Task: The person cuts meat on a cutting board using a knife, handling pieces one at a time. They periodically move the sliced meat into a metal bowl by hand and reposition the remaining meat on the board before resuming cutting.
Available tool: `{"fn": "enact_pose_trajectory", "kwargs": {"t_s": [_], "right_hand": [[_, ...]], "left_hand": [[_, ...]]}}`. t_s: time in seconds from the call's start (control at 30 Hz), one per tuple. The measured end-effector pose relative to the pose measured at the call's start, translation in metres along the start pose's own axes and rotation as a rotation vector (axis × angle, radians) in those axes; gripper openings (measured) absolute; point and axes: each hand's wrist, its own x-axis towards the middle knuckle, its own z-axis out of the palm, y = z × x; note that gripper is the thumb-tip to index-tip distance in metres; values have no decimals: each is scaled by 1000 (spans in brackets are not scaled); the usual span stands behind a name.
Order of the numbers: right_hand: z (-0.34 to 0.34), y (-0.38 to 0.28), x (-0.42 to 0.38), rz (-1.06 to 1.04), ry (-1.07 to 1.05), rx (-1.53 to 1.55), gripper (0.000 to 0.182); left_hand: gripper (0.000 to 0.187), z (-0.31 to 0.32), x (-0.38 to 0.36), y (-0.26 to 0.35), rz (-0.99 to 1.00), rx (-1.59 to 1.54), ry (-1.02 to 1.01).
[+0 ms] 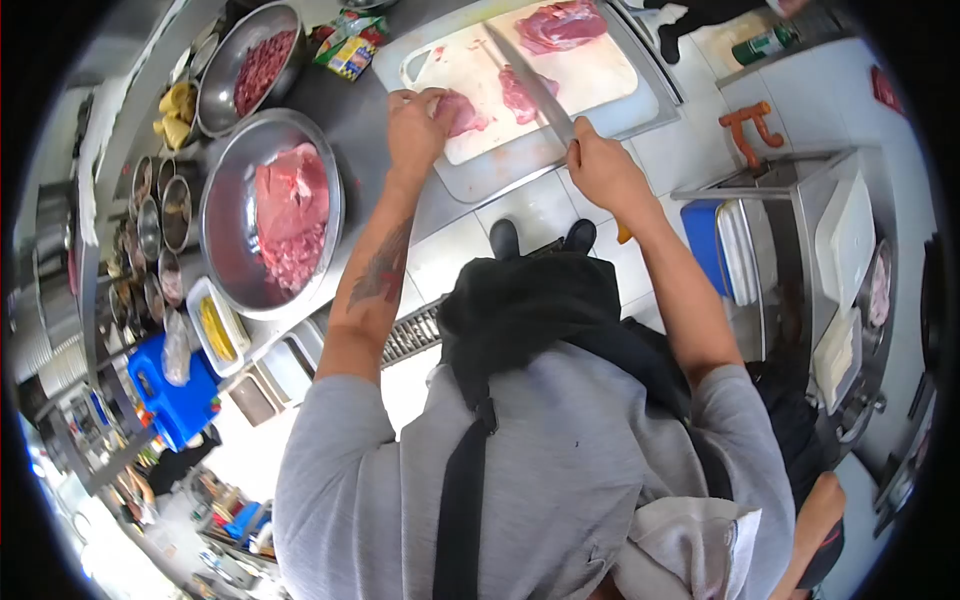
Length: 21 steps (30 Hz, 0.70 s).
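The worker's right hand (603, 168) is closed around the big knife (540, 92), and the left hand (416, 128) seems to pinch the small meat piece (465, 114) at eight o'clock on the cutting board (603, 78), where tucked-in fingertips are safest.

shiny metal bowl (222, 215); matt white plastic board (470, 70); grey cloth shirt (550, 450).

Left hand (432, 112) on a meat piece (462, 114), right hand (592, 150) around a knife (530, 82) over the white board (590, 82).
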Motion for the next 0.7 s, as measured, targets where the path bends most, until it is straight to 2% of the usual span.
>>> {"fn": "enact_pose_trajectory", "kwargs": {"t_s": [0.03,0.1,0.13,0.2,0.23,0.3,0.4,0.5,0.6,0.7], "right_hand": [[-7,-14,-5,-21,-7,-15,20],[-15,-31,-9,28,-30,-37,20],[-11,-34,-9,-27,-46,-57,21],[4,-37,-3,-76,-103,-108,22],[8,-42,0,-111,-146,-142,23],[7,-46,-3,-120,-200,-196,27],[-20,-56,-32,-64,-307,-311,38],[-3,-55,-28,-40,-335,-247,42],[60,-47,36,-145,-216,-131,38],[73,-54,93,-217,-143,-109,33]], "left_hand": [[23,-7,-1,0,-20,4,18],[20,-26,-2,6,-215,-99,78],[20,-27,-6,7,-245,-100,80],[21,-23,-2,8,-70,-335,-136],[21,-17,-3,6,-90,-343,-125],[24,-3,-4,0,-41,-261,-229],[26,6,-12,-3,-37,-284,-149],[25,11,-12,-6,-23,-316,-94],[24,18,-14,-14,-36,-387,-58],[23,11,-16,-13,-62,-440,-51]]}}
